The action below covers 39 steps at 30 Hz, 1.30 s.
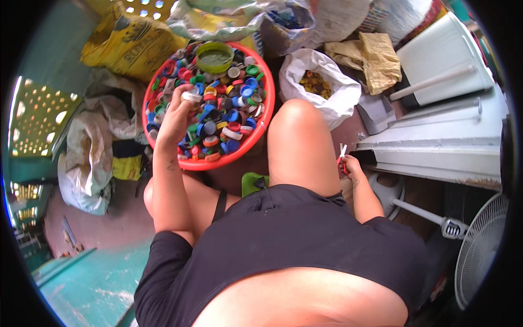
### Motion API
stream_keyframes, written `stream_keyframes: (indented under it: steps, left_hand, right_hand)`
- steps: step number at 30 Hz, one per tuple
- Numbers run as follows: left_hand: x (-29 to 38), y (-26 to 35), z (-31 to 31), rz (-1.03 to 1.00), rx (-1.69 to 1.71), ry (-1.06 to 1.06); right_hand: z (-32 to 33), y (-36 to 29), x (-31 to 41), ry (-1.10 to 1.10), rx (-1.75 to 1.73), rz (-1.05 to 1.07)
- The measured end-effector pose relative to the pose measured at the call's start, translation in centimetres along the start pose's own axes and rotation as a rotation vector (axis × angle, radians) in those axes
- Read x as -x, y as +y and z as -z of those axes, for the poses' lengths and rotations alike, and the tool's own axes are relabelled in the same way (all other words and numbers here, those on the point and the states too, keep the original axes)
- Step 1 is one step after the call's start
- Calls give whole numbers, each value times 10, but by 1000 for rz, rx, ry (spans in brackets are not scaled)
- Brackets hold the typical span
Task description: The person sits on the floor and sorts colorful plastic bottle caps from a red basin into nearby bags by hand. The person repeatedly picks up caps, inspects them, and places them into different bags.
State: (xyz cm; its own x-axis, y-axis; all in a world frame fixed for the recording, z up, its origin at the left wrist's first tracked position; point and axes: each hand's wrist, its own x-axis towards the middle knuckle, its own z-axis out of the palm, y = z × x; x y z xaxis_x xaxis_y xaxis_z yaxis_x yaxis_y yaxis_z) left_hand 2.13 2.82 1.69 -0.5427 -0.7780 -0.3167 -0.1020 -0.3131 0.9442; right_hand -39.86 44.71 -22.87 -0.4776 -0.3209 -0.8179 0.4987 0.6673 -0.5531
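Note:
A round red plastic basin (267,88) is heaped with plastic bottle caps (209,128) in many colours. My left hand (178,110) is raised over the basin's left part, its fingers closed on a white bottle cap (191,97). A green round container (214,58) rests on the caps at the far side. To the right, beside my knee, my right hand (348,165) grips the red handles of a pair of scissors (343,150), whose pale blades point away from me. An open white sack (296,67) with yellowish caps inside stands right of the basin.
A yellow sack (139,51) and crumpled sacks (88,141) lie left of the basin. A sack with blue items (286,30) stands behind it. On the right are a white metal cabinet (433,159), a grey dustpan-like piece (375,113) and an electric fan (482,249).

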Motion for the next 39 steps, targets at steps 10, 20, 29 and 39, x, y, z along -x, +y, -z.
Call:
stream_keyframes:
  steps: [10, 20, 29, 39]
  left_hand:
    - [-1, 2, -4, -66, 210, -113]
    - [11, 13, 2, -4, -55, -130]
    - [11, 18, 5, 109, -131, -134]
    - [-17, 3, 6, 107, 32, -24]
  right_hand:
    - [-222, -310, 197, -21, 588, 1806]
    - [-376, -317, 213, -698, 976, 1893]
    - [-387, -311, 207, -863, 969, 1821]
    - [-414, -290, 184, -557, 887, 1901]
